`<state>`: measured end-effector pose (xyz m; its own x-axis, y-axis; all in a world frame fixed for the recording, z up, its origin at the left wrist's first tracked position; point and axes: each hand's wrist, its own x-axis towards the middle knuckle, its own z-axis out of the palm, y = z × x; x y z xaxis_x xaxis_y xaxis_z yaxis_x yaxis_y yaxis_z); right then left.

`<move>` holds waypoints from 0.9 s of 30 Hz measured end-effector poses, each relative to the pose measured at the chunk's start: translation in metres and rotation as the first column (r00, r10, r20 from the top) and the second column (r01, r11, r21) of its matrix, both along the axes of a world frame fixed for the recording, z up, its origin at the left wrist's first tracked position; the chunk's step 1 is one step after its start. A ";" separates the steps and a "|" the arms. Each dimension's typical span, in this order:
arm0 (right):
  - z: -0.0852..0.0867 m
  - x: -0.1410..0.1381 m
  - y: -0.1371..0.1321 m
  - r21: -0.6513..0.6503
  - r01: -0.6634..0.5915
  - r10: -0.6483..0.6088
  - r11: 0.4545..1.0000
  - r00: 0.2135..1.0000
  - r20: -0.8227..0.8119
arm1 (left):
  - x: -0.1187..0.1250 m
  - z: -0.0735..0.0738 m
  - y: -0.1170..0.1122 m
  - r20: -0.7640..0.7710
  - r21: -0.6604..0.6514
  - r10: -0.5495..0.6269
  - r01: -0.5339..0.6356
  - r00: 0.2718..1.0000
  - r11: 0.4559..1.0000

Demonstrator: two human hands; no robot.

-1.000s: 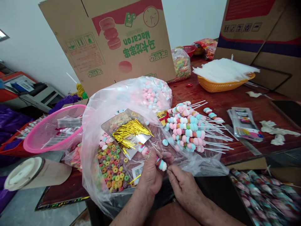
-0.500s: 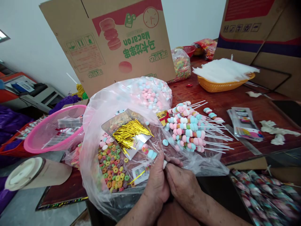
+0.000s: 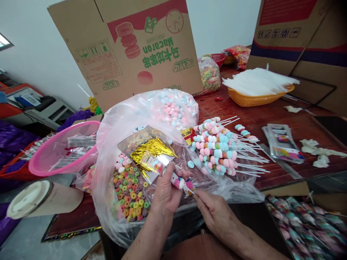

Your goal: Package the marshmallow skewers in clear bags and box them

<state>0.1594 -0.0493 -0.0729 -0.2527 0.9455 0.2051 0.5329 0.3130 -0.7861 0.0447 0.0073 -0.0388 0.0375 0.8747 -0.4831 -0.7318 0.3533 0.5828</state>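
Observation:
My left hand (image 3: 168,189) is closed around a candy skewer in a printed clear wrapper (image 3: 177,181), its tip pointing up and left. With thumb and fingers pressed together, my right hand (image 3: 214,209) pinches the white stick at the skewer's lower end. Both hands are over the large clear plastic bag (image 3: 108,119). Gold twist ties (image 3: 151,153) lie in a pouch just beyond my left hand. Colourful candy rings (image 3: 132,195) are left of it. A pile of marshmallow skewers (image 3: 217,146) lies beyond my right hand, sticks pointing right.
A pink basket (image 3: 40,159) with flat wrappers and a lidded cup (image 3: 46,198) stand at left. Flat wrappers (image 3: 282,142) lie at right, near a yellow basket (image 3: 252,99) of white sticks. Wrapped skewers (image 3: 309,227) fill a box at lower right. A carton (image 3: 121,54) stands behind.
The candy skewer, earlier bare above my left hand, is now inside the printed wrapper. My hands have moved apart, the left one shifting left and the right one now on the stick end.

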 end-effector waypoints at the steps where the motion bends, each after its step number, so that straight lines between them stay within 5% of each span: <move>1: -0.001 -0.001 0.000 0.015 0.000 -0.001 1.000 1.000 0.024 | 0.004 -0.003 -0.004 -0.003 -0.027 -0.030 0.029 1.000 0.999; 6: -0.004 -0.006 0.007 0.022 0.051 -0.052 0.998 0.998 0.020 | 0.017 -0.018 -0.024 0.010 -0.089 -0.208 0.208 0.978 0.974; 12: -0.004 -0.001 0.009 0.040 0.048 -0.049 0.998 0.998 0.041 | 0.005 -0.016 -0.020 0.029 -0.041 -0.211 0.212 0.977 0.976; 18: -0.007 -0.010 0.010 0.109 0.094 -0.101 0.990 0.993 0.061 | 0.015 -0.015 -0.025 -0.333 0.043 -0.244 0.273 0.911 0.961; 21: -0.007 -0.009 0.015 0.077 0.085 -0.079 0.993 0.994 -0.072 | 0.006 -0.002 -0.036 -0.529 0.052 -0.304 0.388 0.792 0.920; 23: -0.005 -0.003 0.019 0.035 0.077 -0.071 0.996 0.986 -0.153 | -0.011 0.016 -0.045 -0.675 0.087 -0.347 0.537 0.651 0.839; 25: 0.001 0.006 0.022 -0.004 0.087 -0.087 0.996 0.981 -0.175 | -0.035 0.036 -0.047 -0.825 0.187 -0.224 0.625 0.518 0.758; 27: 0.010 0.015 0.024 -0.012 0.045 -0.046 0.999 0.989 -0.142 | -0.061 0.052 -0.039 -0.925 0.307 0.100 0.568 0.365 0.764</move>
<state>0.1746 -0.0255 -0.0627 -0.1785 0.9572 0.2276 0.4291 0.2839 -0.8575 -0.0163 -0.0320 0.0129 0.1540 0.9800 0.1264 0.3630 -0.1751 0.9152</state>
